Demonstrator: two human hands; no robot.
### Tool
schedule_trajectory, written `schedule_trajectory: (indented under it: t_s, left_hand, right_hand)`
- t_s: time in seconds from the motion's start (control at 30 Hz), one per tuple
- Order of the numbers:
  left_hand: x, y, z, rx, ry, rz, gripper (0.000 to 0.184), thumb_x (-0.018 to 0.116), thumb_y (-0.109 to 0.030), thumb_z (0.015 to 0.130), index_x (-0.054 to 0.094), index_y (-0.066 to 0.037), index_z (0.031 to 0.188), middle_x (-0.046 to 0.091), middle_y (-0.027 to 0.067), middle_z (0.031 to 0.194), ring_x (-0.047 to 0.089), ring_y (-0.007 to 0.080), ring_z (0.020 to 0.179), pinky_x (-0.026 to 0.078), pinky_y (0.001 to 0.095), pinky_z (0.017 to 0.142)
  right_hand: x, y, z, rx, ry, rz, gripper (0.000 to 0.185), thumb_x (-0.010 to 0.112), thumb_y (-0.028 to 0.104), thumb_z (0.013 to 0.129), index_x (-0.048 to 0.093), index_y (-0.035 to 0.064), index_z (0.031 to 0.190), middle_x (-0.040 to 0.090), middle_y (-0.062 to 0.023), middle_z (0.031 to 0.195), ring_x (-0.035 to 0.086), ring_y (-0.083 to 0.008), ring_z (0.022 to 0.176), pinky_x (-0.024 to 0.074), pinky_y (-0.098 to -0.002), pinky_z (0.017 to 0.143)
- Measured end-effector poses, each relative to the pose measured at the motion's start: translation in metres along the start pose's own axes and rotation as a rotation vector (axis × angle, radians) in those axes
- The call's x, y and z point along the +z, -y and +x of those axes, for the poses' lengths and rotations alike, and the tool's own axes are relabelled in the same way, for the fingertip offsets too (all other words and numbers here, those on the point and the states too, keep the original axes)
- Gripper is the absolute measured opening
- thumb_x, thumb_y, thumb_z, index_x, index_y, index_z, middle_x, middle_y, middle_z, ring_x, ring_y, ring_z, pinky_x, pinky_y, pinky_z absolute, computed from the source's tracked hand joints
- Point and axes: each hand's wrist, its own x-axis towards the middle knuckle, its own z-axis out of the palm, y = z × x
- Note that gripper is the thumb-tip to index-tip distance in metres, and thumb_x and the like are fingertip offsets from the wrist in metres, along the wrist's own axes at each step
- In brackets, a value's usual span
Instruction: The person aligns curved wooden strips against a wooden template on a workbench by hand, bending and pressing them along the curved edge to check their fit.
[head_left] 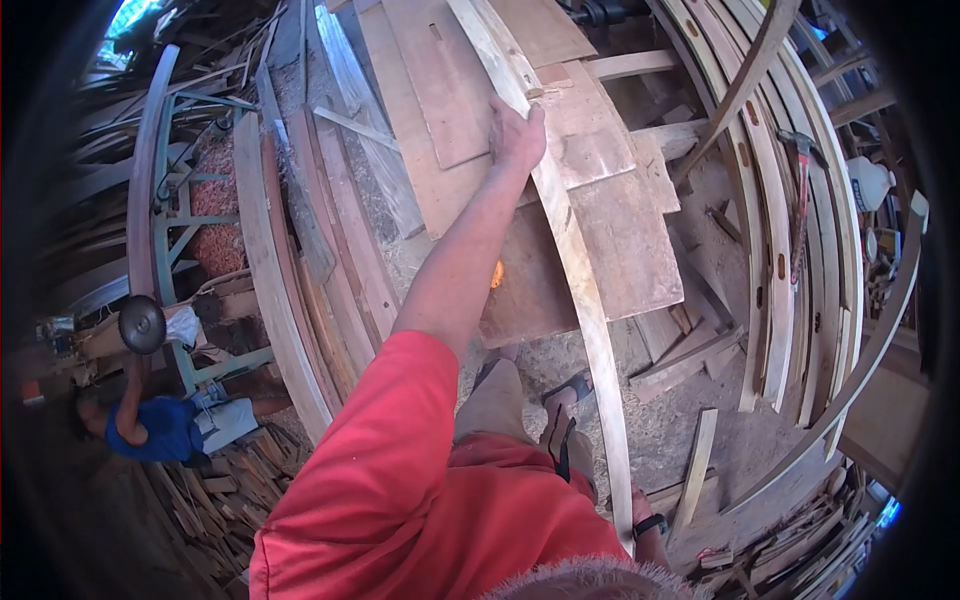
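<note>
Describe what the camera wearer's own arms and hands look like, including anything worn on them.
The left arm has a short, plain red sleeve and is bare below it; the left hand wears no glove. The right hand shows only partly, with a dark band around its wrist.

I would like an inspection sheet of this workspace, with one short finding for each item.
Surface: flat boards, stacked with uneven edges.
Job's things: pale wooden strip, running lengthwise over the boards toward the wearer's right side.
Clutter: hammer lying on long slotted boards at right; wood offcuts heaped at lower left.
Grip: left hand closed around the strip; right hand at its near end, partly hidden, hold unclear.
Cables: nothing seen.
Surroundings: another person in blue at left, beside a dark round disc.
</note>
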Motion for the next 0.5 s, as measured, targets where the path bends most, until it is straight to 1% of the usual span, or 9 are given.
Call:
schedule_trajectory:
  t_s: [0.07, 0.13, 0.2, 0.3, 0.37, 0.4, 0.47, 0.5]
  left_hand:
    - [0.000, 0.000, 0.003, 0.007, -0.006, -0.007, 0.063, 0.063, -0.036, 0.091, 0.034, 0.007, 0.126, 0.059, 0.0371, 0.121, 0.058, 0.0505, 0.116, 0.043, 0.0534, 0.102]
    - [0.000, 0.000, 0.005, 0.012, -0.013, -0.006, 0.063, 0.063, -0.036, 0.091, 0.034, 0.007, 0.126, 0.059, 0.0372, 0.121, 0.058, 0.0507, 0.116, 0.043, 0.0534, 0.102]
    - [0.000, 0.001, 0.007, 0.018, -0.015, -0.003, 0.063, 0.063, -0.036, 0.091, 0.035, 0.007, 0.126, 0.059, 0.0373, 0.121, 0.058, 0.0509, 0.115, 0.044, 0.0534, 0.102]
    - [0.001, 0.002, 0.013, 0.028, -0.019, 0.000, 0.063, 0.063, -0.036, 0.091, 0.035, 0.008, 0.126, 0.059, 0.0376, 0.121, 0.058, 0.0511, 0.115, 0.043, 0.0535, 0.102]
    - [-0.001, 0.000, 0.013, 0.008, -0.002, -0.023, 0.063, 0.063, -0.036, 0.091, 0.035, 0.008, 0.126, 0.059, 0.0381, 0.122, 0.058, 0.0514, 0.116, 0.044, 0.0538, 0.102]
    - [-0.001, -0.001, 0.014, 0.005, -0.005, -0.023, 0.063, 0.063, -0.036, 0.091, 0.035, 0.008, 0.126, 0.059, 0.0381, 0.122, 0.058, 0.0514, 0.116, 0.044, 0.0538, 0.102]
    - [-0.002, -0.001, 0.017, -0.019, 0.023, -0.012, 0.062, 0.063, -0.035, 0.091, 0.033, 0.005, 0.129, 0.056, 0.0334, 0.129, 0.058, 0.0486, 0.117, 0.045, 0.0547, 0.102]
    - [-0.001, -0.001, 0.018, -0.021, 0.019, -0.012, 0.062, 0.063, -0.035, 0.091, 0.033, 0.005, 0.129, 0.056, 0.0334, 0.129, 0.058, 0.0486, 0.117, 0.045, 0.0547, 0.102]
  right_hand:
    - [0.008, 0.021, -0.014, 0.009, -0.018, 0.017, 0.071, 0.043, 0.066, 0.099, 0.074, 0.0023, 0.099, 0.073, -0.0098, 0.084, 0.068, -0.0193, 0.076, 0.0539, -0.0356, 0.070]
    - [0.015, 0.038, -0.025, 0.017, -0.037, 0.042, 0.070, 0.044, 0.066, 0.099, 0.074, 0.0025, 0.098, 0.073, -0.0092, 0.083, 0.068, -0.0187, 0.075, 0.0541, -0.0351, 0.069]
    - [0.019, 0.047, -0.032, -0.059, -0.058, -0.045, 0.071, 0.045, 0.067, 0.099, 0.074, 0.0017, 0.098, 0.073, -0.0095, 0.083, 0.068, -0.0195, 0.074, 0.0546, -0.0347, 0.069]
    - [0.010, 0.021, -0.005, 0.001, -0.044, 0.014, 0.071, 0.045, 0.067, 0.098, 0.074, 0.0021, 0.098, 0.072, -0.0093, 0.082, 0.068, -0.0196, 0.072, 0.0550, -0.0346, 0.068]
    - [0.005, 0.001, 0.012, -0.021, -0.030, 0.047, 0.072, 0.045, 0.068, 0.098, 0.074, 0.0021, 0.099, 0.072, -0.0096, 0.082, 0.069, -0.0198, 0.072, 0.0551, -0.0348, 0.068]
    - [0.006, 0.003, 0.012, -0.044, -0.018, 0.082, 0.073, 0.045, 0.069, 0.097, 0.074, 0.0021, 0.099, 0.073, -0.0098, 0.082, 0.069, -0.0200, 0.073, 0.0552, -0.0350, 0.068]
    - [0.006, 0.008, 0.010, -0.057, 0.000, 0.058, 0.073, 0.045, 0.069, 0.098, 0.074, 0.0022, 0.100, 0.073, -0.0100, 0.083, 0.069, -0.0201, 0.074, 0.0554, -0.0353, 0.068]
    - [0.008, 0.013, 0.006, -0.068, 0.017, 0.040, 0.074, 0.044, 0.069, 0.098, 0.074, 0.0023, 0.101, 0.073, -0.0102, 0.084, 0.069, -0.0202, 0.075, 0.0555, -0.0356, 0.069]
